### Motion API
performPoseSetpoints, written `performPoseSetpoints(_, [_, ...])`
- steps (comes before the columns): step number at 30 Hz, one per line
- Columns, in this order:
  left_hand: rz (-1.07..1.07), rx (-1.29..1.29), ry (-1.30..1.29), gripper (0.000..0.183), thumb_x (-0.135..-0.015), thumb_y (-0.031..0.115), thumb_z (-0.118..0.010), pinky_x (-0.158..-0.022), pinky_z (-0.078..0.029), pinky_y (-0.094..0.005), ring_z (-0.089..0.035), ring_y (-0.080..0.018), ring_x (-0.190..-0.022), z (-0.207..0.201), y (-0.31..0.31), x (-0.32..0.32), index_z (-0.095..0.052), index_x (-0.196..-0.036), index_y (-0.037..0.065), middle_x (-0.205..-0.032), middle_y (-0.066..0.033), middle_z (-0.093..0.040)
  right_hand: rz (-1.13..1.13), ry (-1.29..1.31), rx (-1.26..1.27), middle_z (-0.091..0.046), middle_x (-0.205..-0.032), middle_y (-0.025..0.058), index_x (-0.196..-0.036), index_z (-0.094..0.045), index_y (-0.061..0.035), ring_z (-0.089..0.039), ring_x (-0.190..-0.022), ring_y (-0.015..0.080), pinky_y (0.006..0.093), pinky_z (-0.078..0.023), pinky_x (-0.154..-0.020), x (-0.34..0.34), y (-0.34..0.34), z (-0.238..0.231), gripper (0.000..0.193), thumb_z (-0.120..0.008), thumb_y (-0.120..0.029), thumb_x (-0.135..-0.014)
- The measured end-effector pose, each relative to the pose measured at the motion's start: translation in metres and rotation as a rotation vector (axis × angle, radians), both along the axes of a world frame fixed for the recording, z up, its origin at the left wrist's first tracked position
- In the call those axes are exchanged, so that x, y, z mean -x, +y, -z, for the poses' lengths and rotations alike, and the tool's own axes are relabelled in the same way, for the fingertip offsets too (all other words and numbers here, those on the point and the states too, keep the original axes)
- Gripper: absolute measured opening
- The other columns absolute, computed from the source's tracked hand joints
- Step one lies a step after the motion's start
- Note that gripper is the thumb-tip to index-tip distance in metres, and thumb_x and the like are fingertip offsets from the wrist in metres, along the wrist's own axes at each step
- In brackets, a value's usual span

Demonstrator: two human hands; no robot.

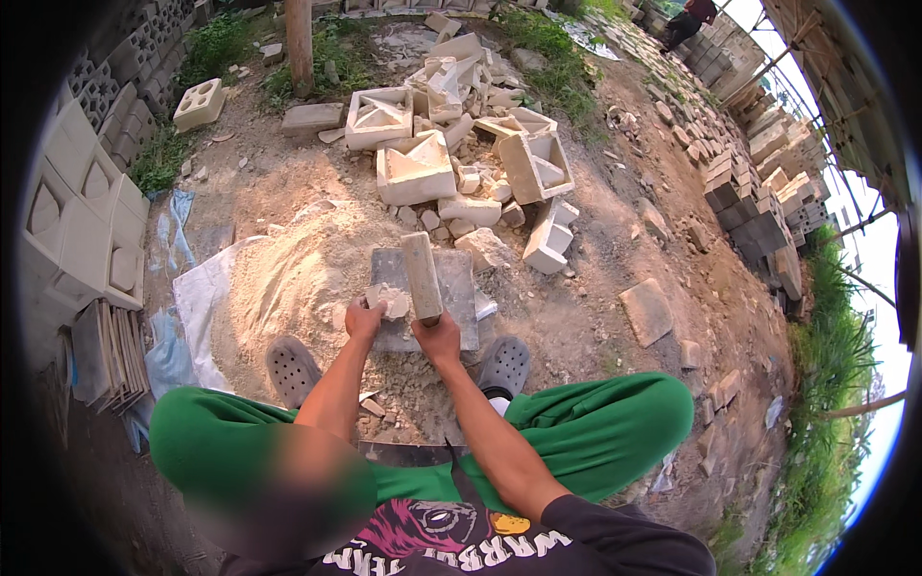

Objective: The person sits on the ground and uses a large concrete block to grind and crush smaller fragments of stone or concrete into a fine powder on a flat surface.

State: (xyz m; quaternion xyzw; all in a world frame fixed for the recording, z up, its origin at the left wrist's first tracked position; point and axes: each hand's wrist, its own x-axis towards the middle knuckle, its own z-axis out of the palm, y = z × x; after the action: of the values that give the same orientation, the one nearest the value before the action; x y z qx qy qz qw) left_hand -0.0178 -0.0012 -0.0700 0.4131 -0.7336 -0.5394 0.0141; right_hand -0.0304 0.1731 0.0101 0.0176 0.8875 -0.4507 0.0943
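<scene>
Dark printed shirt [447, 542] nearest us, bottom edge, then our green trousers [600, 422] spread wide, gray clogs [293, 371] down on the ground [586, 317] either side. Our left hand [363, 319] is pinching a pale stone chunk [391, 300] at its edge, over the left part of the gray slab [457, 288] ahead of the clogs; whether chunk rests on slab, we can't tell. Our right hand [437, 339] is wrapped around the near end of a thick pale bar [421, 274], which points away from us above the slab, just right of the chunk. Sand heap [293, 274] left of slab, white sheet [204, 312] along its outer side. Beyond the slab we have a pile of broken pale blocks [417, 171]. Gray block stack [744, 206] far right, another person [688, 21] at top right
</scene>
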Motion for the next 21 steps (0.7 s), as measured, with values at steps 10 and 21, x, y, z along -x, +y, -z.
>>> performPoseSetpoints(10, [-0.016, 0.014, 0.109, 0.059, -0.074, 0.025, -0.081, -0.092, -0.051, -0.0388, -0.068, -0.0293, -0.105, 0.051, -0.018, -0.001, -0.062, -0.125, 0.002, -0.115, -0.0166, -0.071, -0.019, -0.128, -0.062, -0.072, -0.089, 0.0194, -0.099, -0.069, -0.0028, -0.070, -0.088, 0.0372, 0.0450, -0.054, -0.076, -0.005, 0.001, -0.009, 0.045, -0.077, -0.036, -0.071])
performPoseSetpoints(21, [0.136, 0.316, -0.026, 0.068, -0.078, 0.025, -0.078, -0.090, -0.052, -0.0419, -0.067, -0.0354, -0.105, -0.011, 0.005, 0.001, -0.050, -0.137, 0.005, -0.115, -0.0223, -0.068, 0.007, -0.147, -0.039, -0.071, -0.096, 0.0222, -0.107, -0.068, -0.0077, -0.069, -0.094, 0.0410, 0.0480, -0.054, -0.080, -0.022, 0.006, 0.025, 0.048, -0.076, -0.040, -0.072])
